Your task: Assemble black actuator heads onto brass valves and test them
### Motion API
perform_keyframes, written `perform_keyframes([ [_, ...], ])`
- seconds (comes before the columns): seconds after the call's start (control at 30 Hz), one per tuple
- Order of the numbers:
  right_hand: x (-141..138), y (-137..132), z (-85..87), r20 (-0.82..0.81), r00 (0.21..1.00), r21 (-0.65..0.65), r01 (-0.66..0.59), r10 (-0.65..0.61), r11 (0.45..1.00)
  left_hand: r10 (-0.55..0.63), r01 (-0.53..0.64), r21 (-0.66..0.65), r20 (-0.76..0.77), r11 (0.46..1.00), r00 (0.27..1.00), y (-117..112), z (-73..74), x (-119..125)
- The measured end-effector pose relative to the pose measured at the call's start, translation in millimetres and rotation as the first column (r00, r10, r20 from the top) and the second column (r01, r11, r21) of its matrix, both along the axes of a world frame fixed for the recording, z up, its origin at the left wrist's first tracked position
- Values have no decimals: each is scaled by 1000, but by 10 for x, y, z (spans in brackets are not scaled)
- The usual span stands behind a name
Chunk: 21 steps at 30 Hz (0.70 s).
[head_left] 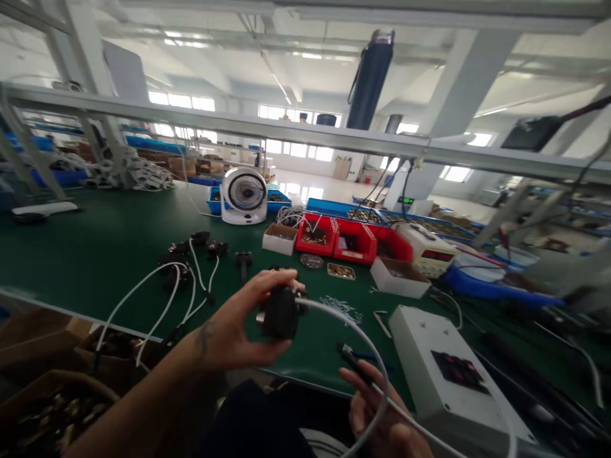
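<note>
My left hand point(226, 337) is closed around a black block-shaped part point(281, 315) with metal fittings, held above the bench between thumb and fingers. A white cable point(360, 331) leaves its right side and loops down toward my right hand point(377, 407). There, lower and nearer to me, the fingers pinch a slim black plug point(352, 359) on a white cable. Whether both ends belong to one cable I cannot tell. Beyond the right hand, small pale wire pieces point(341, 310) lie scattered on the green bench point(128, 222).
Black parts with white cables point(179, 267) lie at the left. Behind stand a white fan point(244, 196), red bins point(354, 242) and small cardboard boxes point(400, 278). A grey-white box with a dark panel point(443, 362) sits at the right, under a shelf bearing a blue flask point(371, 79).
</note>
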State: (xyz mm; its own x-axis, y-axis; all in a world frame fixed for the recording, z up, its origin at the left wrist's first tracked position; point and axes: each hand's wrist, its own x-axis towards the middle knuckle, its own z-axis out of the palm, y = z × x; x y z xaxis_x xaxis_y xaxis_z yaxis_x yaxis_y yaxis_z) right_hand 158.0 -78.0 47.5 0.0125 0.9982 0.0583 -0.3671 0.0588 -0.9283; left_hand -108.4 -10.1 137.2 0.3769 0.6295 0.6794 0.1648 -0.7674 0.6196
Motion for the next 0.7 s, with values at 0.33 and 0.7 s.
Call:
perform_keyframes([
  [0.33, 105, -173, 156, 190, 981, 117, 4, -26, 993, 183, -116, 212, -332, 970, 925, 483, -868, 251],
  [0.7, 92, -137, 155, 191, 966, 149, 149, -176, 978, 502, -439, 248, -353, 864, 789, 558, -1260, -171],
])
